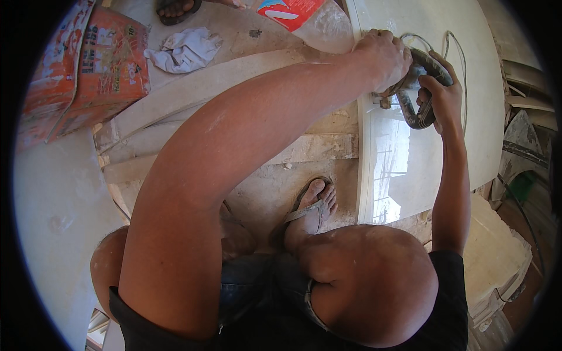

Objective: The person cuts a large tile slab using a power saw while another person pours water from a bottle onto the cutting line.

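Note:
A dusty power tool with a dark loop-shaped handle (414,120) rests at the edge of a glossy pale slab (468,158). My left hand (383,61) reaches across from the left and is closed over the tool's front part, hiding much of it. My right hand (440,96) wraps round the loop handle, its thumb and fingers curled. A thin cable (464,76) loops over the slab beside the tool. The tool's working end is mostly covered by my left hand, so its exact kind is hard to make out.
Orange bags (111,70) stand at the far left, near a crumpled white cloth (186,50). A red and clear plastic wrapper (301,20) lies beyond. Another person's sandalled foot (175,9) shows at the top. Broken slab pieces (497,251) lie at the right, beside my knee.

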The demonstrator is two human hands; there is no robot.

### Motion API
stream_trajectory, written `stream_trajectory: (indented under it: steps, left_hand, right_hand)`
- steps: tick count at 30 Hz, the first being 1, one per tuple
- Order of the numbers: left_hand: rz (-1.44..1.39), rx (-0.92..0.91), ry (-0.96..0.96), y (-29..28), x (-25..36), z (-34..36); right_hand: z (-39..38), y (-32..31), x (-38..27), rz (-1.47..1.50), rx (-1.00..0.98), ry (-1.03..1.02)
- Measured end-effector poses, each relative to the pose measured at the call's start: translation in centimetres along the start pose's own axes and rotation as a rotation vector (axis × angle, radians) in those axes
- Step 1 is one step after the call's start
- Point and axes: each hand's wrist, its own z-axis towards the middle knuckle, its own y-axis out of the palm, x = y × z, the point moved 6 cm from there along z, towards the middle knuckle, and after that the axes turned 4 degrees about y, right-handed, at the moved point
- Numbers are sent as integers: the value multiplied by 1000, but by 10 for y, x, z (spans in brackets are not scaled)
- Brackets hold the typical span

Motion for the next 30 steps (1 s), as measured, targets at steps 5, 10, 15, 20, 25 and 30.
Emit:
stream_trajectory:
  steps: [5,10,15,20,25,30]
  left_hand:
    - [3,16,-6,2,3,-1]
    - [2,26,-4,3,6,-3]
    - [-27,7,8,1,7,-4]
    - [-52,-22,28,-2,8,-6]
    - [-27,-61,73,1,6,-1]
    - [-31,-71,92,-2,9,-5]
  right_hand:
    - [-3,-1,2,-15,5,-7]
    - [-6,-2,4,3,-1,0]
    - [-9,-2,5,-18,7,1]
    - [-14,-2,4,-24,8,15]
    - [-13,-5,8,-28,4,-6]
    - [-16,-7,10,-33,1,-3]
